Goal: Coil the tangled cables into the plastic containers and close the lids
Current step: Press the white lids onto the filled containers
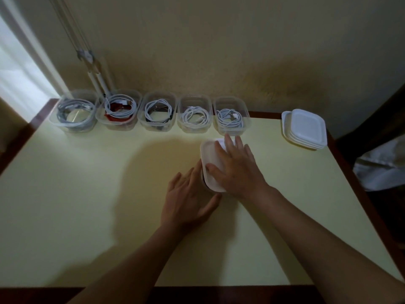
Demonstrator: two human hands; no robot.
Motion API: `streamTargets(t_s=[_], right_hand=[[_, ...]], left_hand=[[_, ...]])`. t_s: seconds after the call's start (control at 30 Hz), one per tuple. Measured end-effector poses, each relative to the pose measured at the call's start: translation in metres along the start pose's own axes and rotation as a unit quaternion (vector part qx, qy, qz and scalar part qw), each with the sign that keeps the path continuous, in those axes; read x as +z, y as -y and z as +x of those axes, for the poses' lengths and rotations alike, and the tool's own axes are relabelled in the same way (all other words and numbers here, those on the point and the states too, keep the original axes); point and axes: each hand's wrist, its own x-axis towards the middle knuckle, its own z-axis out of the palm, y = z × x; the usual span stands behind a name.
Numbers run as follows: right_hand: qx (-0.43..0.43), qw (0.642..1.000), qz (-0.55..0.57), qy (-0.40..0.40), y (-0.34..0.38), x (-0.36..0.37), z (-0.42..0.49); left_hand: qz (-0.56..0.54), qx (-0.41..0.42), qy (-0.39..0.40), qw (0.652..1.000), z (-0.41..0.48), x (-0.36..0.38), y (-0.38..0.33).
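Left hand [188, 198] on the counter [87, 216], grip loose, straight fingers against the side of a container [203, 179]. Right hand [236, 170] lies flat with fingers spread, pressing the white lid [210, 154] onto that container, grip not curled. Far edge: five open containers [156, 127] in a row, coiled cables [149, 115] inside. Far right: stack of lids [304, 129].

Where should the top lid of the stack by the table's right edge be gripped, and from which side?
Take the top lid across two opposite rim edges, from straight above. It lies flat and uncovered on the stack, whose lower lids stick out at the near-left, so a side pinch there would likely catch several.
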Motion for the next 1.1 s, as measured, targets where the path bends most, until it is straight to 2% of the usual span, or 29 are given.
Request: streamTargets(t_s=[0.2,0.43,0.8,0.9,1.0,1.1], right_hand=[[0.021,1.000,-0.004,0.022,0.006,0.012,-0.001],[0.051,0.999,-0.010,0.009,0.008,0.020,-0.004],[0.048,0.999,-0.014,0.012,0.010,0.020,-0.003],[0.045,0.999,-0.016,0.019,0.014,0.014,-0.005],[0.037,0.998,-0.035,0.026,0.017,0.013,-0.008],[0.034,0.998,-0.047,0.030,0.026,0.018,-0.019]], left_hand=[[-0.053,0.001,0.000,0.999,-0.002,-0.005,0.001],[-0.113,-0.058,-0.011,0.992,-0.002,-0.003,0.002],[-0.101,-0.118,-0.006,0.988,0.005,-0.003,0.000],[-0.147,-0.150,0.008,0.978,0.009,-0.010,-0.001],[-0.181,-0.177,-0.017,0.967,0.021,-0.017,-0.007],[-0.188,-0.238,-0.013,0.953,0.040,-0.022,-0.008]])
